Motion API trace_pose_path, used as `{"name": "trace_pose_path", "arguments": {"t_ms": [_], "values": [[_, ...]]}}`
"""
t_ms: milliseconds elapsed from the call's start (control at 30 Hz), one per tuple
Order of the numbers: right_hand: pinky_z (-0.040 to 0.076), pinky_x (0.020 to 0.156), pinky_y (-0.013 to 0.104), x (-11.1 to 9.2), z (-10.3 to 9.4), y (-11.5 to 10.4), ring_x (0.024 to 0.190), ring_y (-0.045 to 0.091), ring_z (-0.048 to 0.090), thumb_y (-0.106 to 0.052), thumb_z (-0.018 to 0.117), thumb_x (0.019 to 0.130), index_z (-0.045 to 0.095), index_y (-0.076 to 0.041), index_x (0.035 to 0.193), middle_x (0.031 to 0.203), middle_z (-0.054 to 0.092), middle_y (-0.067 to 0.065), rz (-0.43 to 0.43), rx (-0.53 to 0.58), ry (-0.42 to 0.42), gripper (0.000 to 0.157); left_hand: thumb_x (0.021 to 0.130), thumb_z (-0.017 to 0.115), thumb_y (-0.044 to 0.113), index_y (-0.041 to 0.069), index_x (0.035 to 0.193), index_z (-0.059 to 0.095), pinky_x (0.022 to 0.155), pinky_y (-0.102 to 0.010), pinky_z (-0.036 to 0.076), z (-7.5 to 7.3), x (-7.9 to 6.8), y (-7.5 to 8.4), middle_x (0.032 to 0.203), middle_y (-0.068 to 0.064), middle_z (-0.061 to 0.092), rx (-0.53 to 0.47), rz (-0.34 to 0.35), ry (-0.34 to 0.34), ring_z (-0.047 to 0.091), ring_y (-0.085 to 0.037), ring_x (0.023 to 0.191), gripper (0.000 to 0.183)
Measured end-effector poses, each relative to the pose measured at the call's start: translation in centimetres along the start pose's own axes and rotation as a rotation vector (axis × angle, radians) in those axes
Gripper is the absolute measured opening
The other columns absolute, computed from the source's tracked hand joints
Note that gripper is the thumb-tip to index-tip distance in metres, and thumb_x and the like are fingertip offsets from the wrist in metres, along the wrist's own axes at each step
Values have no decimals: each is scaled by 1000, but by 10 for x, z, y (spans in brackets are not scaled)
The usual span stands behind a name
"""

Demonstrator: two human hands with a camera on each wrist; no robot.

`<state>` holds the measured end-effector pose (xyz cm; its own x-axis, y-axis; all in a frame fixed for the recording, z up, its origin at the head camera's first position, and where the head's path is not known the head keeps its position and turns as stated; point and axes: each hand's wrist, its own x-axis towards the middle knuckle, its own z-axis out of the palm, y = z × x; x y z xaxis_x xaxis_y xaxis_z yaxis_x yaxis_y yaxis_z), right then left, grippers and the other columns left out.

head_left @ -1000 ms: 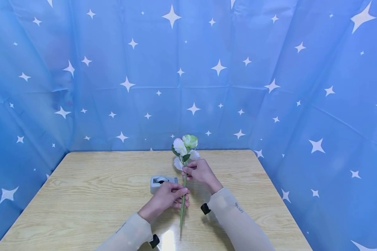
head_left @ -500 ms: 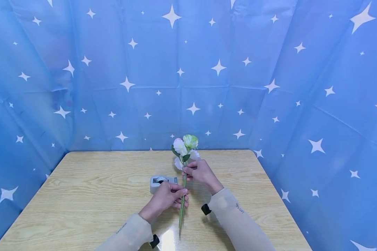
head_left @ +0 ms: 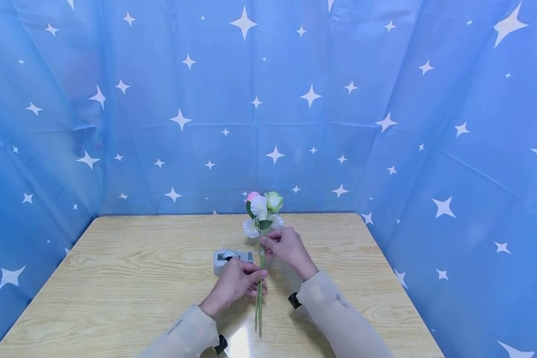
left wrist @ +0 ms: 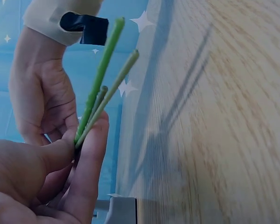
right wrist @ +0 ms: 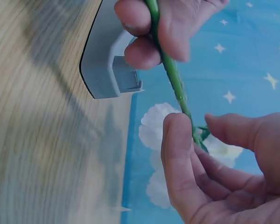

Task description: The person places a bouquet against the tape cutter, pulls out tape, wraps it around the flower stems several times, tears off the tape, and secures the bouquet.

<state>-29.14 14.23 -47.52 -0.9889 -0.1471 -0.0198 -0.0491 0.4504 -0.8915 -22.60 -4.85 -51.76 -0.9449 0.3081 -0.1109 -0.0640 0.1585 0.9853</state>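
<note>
A bunch of artificial flowers (head_left: pixel 259 208) with white, pink and green heads is held over the table, heads away from the person. My left hand (head_left: pixel 237 285) pinches the lower green stems (left wrist: pixel 100 79) between thumb and fingers; three stem ends stick out past the grip in the left wrist view. Just below the heads, my right hand (head_left: pixel 288 248) curls loosely about the stems. In the right wrist view its index fingertip lies against the stem, while the thumb stands slightly apart. Dark green leaves (head_left: pixel 266 224) sit just beyond this hand.
A grey tape dispenser (head_left: pixel 220 263) stands on the wooden table (head_left: pixel 152 278) behind the left hand, partly hidden by it. A blue curtain (head_left: pixel 232 144) with white stars hangs behind the table and along both sides.
The flower heads have turned, so the pink one now shows at the left and the green one sits further right. The lower stems have spread slightly apart. Both hands stay nearly in place.
</note>
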Motion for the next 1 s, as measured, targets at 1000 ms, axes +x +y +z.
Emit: {"name": "trace_pose_path", "arguments": {"t_ms": [1000], "values": [[66, 62, 27, 9, 13, -8, 77, 30, 87, -15, 80, 112, 91, 0, 102, 82, 85, 10, 4, -153, 28, 22, 105, 88, 13, 2, 96, 89, 54, -32, 70, 3, -2, 1, 80, -5, 84, 319, 146, 167, 78, -13, 55, 14]]}}
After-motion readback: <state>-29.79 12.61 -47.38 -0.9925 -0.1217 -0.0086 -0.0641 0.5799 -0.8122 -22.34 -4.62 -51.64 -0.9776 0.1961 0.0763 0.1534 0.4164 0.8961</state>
